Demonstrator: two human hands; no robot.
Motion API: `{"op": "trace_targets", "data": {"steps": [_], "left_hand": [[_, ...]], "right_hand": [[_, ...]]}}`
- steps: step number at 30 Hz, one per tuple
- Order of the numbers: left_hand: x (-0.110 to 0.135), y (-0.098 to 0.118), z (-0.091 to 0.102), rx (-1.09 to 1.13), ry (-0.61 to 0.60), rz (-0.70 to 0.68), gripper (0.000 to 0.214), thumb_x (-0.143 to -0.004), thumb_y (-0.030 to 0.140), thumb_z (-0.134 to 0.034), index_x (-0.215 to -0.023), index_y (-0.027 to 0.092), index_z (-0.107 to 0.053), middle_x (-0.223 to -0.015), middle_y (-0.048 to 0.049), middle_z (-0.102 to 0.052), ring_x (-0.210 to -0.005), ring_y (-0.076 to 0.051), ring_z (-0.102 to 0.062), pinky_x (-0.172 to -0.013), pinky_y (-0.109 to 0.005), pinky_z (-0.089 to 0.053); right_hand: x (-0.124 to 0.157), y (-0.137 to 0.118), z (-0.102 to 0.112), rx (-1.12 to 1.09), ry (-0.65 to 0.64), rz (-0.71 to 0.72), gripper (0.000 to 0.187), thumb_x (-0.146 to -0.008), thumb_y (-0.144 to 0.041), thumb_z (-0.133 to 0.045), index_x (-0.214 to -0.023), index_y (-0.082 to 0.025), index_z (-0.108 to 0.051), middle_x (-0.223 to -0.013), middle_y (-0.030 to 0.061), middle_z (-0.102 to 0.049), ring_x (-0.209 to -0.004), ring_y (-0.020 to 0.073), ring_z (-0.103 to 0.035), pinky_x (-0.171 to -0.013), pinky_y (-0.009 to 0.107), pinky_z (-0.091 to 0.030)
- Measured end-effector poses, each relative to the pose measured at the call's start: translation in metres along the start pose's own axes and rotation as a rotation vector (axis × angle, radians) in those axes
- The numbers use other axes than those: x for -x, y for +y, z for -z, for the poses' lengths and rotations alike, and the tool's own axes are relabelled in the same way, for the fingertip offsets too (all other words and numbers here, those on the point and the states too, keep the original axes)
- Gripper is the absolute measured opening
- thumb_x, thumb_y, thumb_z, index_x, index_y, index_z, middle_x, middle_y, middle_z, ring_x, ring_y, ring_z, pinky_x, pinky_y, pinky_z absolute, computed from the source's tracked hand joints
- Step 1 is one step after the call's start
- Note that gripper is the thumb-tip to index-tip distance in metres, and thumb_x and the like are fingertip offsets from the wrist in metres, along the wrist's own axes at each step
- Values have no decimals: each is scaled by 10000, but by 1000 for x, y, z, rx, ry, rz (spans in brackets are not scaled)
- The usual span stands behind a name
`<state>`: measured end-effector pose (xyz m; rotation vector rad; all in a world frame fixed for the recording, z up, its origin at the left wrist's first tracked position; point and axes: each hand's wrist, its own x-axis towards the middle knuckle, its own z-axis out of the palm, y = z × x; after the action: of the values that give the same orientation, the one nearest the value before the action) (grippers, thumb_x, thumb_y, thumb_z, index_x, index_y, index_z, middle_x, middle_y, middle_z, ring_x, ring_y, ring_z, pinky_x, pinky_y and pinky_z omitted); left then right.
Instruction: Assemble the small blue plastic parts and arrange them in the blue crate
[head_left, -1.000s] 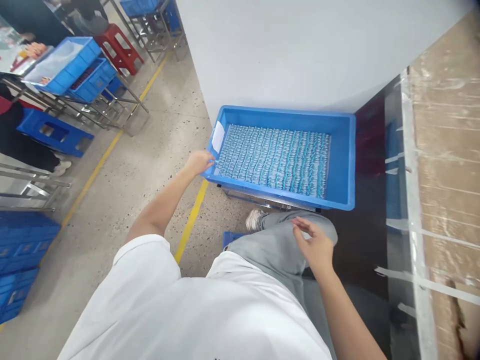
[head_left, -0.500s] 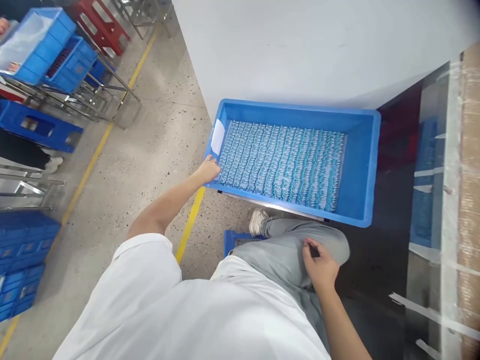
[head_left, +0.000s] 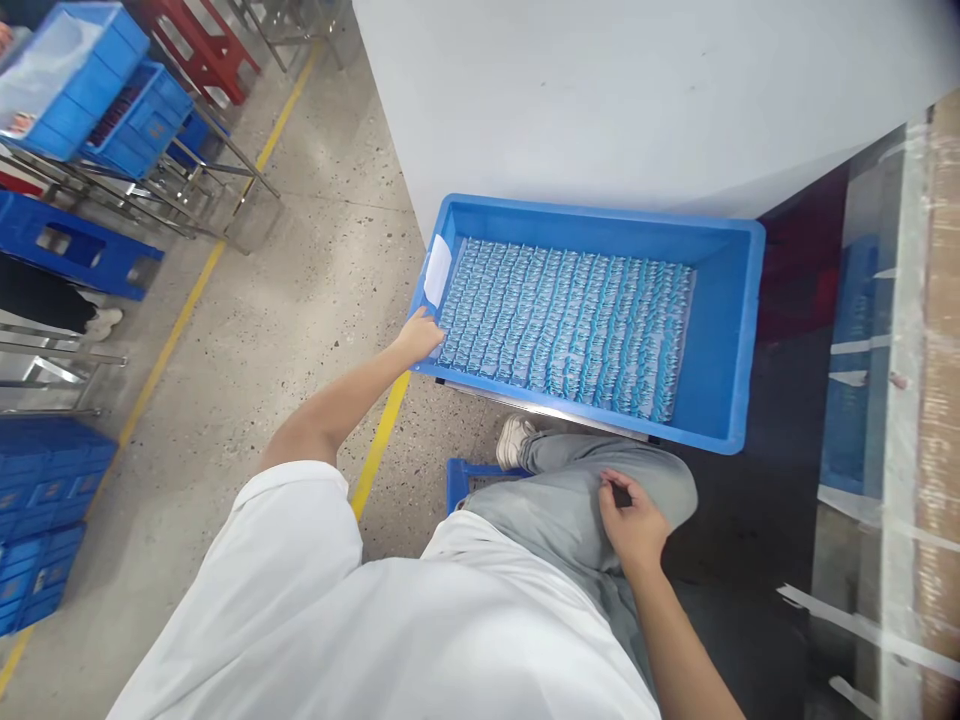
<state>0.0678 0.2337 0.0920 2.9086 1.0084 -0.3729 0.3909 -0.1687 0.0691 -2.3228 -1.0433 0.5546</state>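
A blue plastic crate (head_left: pixel 739 340) stands in front of me on a metal frame, against a white wall. Rows of several small light-blue packets (head_left: pixel 570 325) cover its floor, and a white slip of paper (head_left: pixel 436 271) leans on its left wall. My left hand (head_left: pixel 418 335) grips the crate's near-left corner, fingers curled over the rim. My right hand (head_left: pixel 634 520) rests on my raised right knee in grey trousers, fingers bent, pinching something small and dark that I cannot make out.
A yellow line (head_left: pixel 379 445) runs along the speckled concrete floor. Blue crates on metal racks (head_left: pixel 97 95) stand at the far left, with stacked blue crates (head_left: pixel 41 515) at the near left. A small blue stool (head_left: pixel 469 480) sits under my foot. A taped bench edge (head_left: pixel 911 400) runs along the right.
My head has tipped down and the crate now sits lower and larger in view. My right hand dropped from mid-air onto my knee. My left hand stayed on the crate's corner.
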Motion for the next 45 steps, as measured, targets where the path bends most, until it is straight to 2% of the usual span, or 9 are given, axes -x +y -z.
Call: {"op": "trace_targets", "data": {"steps": [5, 15, 18, 21, 27, 35, 40, 45], "left_hand": [[-7, -1, 1, 23, -18, -7, 212, -745, 41, -552, -653, 173, -690, -672, -101, -679, -833, -228, -621, -1042, -450, -332], [-8, 4, 6, -31, -54, -24, 202, -737, 30, -561, -675, 155, -706, -760, -158, -721, -836, -257, -649, -984, -458, -378], [-7, 5, 8, -42, -44, -16, 187, -749, 44, -572, -703, 159, -712, -757, -149, -722, -878, -261, -647, -1023, -466, -369], [-5, 7, 9, -42, -16, 4, 169, -767, 66, -575, -737, 142, -722, -755, -160, -721, -946, -273, -639, -1109, -488, -302], [-5, 10, 7, 6, 21, 50, 202, -782, 48, -535, -735, 115, -719, -762, -181, -720, -976, -282, -641, -1153, -487, -229], [-12, 10, -1, 41, 47, 88, 274, -818, 28, -469, -889, 89, -726, -726, -150, -709, -903, -247, -657, -1139, -449, -264], [-13, 11, -2, 41, 55, 101, 307, -808, 1, -445, -921, 75, -721, -728, -163, -708, -866, -253, -662, -1125, -461, -281], [-15, 14, -2, 33, 51, 105, 310, -817, 9, -446, -930, 114, -715, -708, -135, -708, -839, -239, -656, -1100, -456, -315]], "right_hand": [[0, -1, 1, -6, -4, -15, 399, -804, -457, -529, -1017, -195, -742, -1066, 91, -755, -966, 317, -702, -888, 442, -531], [0, 2, -2, -14, 8, -8, 406, -804, -448, -526, -1014, -175, -741, -1041, 107, -757, -955, 309, -700, -878, 424, -532], [-1, 1, -2, -18, -2, -4, 413, -798, -450, -525, -1006, -168, -745, -1038, 113, -756, -921, 307, -702, -872, 427, -531], [-2, 1, -3, -19, -10, 16, 410, -797, -442, -535, -1012, -162, -744, -1018, 116, -758, -876, 294, -702, -875, 425, -528], [-3, 2, -7, -13, 16, 66, 392, -816, -435, -514, -997, -170, -739, -1043, 101, -758, -939, 298, -701, -896, 435, -524], [0, 0, -7, -7, 41, 89, 387, -819, -438, -500, -974, -173, -735, -1034, 94, -760, -945, 304, -700, -923, 458, -516], [-1, -1, -6, -43, 28, 77, 395, -796, -441, -512, -962, -166, -742, -1006, 102, -763, -926, 308, -700, -931, 460, -510], [1, -2, -6, -40, 20, 49, 397, -794, -439, -510, -980, -176, -743, -1022, 92, -761, -956, 315, -695, -914, 459, -515]]}}
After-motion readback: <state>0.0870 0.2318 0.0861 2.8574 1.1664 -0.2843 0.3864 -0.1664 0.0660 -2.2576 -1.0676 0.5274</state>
